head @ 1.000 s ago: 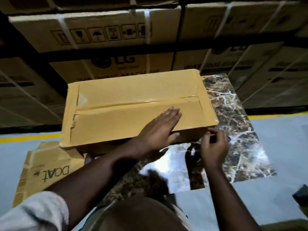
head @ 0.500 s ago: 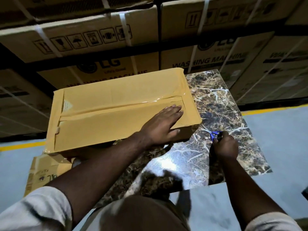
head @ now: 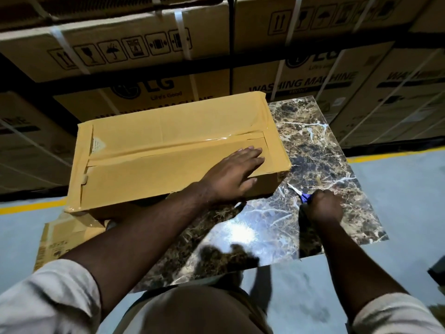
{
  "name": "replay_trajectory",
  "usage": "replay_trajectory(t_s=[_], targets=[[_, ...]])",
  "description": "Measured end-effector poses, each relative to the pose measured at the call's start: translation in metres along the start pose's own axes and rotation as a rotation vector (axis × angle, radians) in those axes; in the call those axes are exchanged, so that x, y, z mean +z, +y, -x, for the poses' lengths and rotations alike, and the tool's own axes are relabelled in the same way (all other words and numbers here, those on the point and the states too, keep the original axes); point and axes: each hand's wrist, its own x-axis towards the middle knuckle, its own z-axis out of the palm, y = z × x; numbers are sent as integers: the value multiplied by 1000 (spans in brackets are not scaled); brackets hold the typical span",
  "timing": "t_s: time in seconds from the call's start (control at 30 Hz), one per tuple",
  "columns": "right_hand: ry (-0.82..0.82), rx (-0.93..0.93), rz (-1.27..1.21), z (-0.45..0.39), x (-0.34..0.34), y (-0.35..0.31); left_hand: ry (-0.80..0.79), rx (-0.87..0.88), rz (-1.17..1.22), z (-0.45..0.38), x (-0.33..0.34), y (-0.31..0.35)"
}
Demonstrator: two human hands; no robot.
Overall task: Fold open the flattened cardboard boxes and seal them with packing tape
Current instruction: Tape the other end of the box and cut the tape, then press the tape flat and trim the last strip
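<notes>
A person's left hand [head: 234, 175] lies flat, fingers straight and together, on the taped top of a brown cardboard box [head: 168, 150] standing on the left part of a dark marble-patterned table [head: 320, 150]. The right hand [head: 322, 208] rests on the table just right of the box, fingers curled round a blue-handled cutter [head: 301, 194] whose blade points toward the box corner. Behind, stacked cartons [head: 149, 68] read "LG", "Life's Good" and "WASHING MACHINE". A flattened carton [head: 60, 237] lies on the floor at left.
</notes>
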Motion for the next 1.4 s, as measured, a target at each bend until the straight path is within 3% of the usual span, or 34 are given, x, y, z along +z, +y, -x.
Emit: replay_trajectory(t_s=[0.1,0.2,0.27,0.33,0.47,0.73,0.8,0.87,0.93,1.03,1.27,1.4], targets=[[127,125,-362,46,15,3,13,20,45,22,-10,-7],[242,118,-723,103,27,-16,42,28,114,59,-22,-16],[160,57,-881,139,25,-45,60,30,146,90,-32,-25],[67,-136,-957,172,17,-88,98,31,170,127,-43,-36],[-134,-516,-883,215,-6,-173,226,-35,265,193,-57,-56],[-289,-908,-453,249,-33,-310,480,-156,274,319,-88,-102],[-317,-947,-354,254,-35,-331,609,-245,180,348,-89,-108],[-341,-979,-309,256,-34,-341,772,-475,88,370,-86,-108],[-407,-983,-324,257,-37,-349,787,-716,188,383,-81,-107],[-473,-960,-329,260,-41,-356,673,-917,587,382,-72,-115],[-929,-601,-240,251,-54,-373,623,-1002,893,387,-59,-126],[-1058,-526,-205,249,-66,-399,591,-1024,1248,397,-61,-136]])
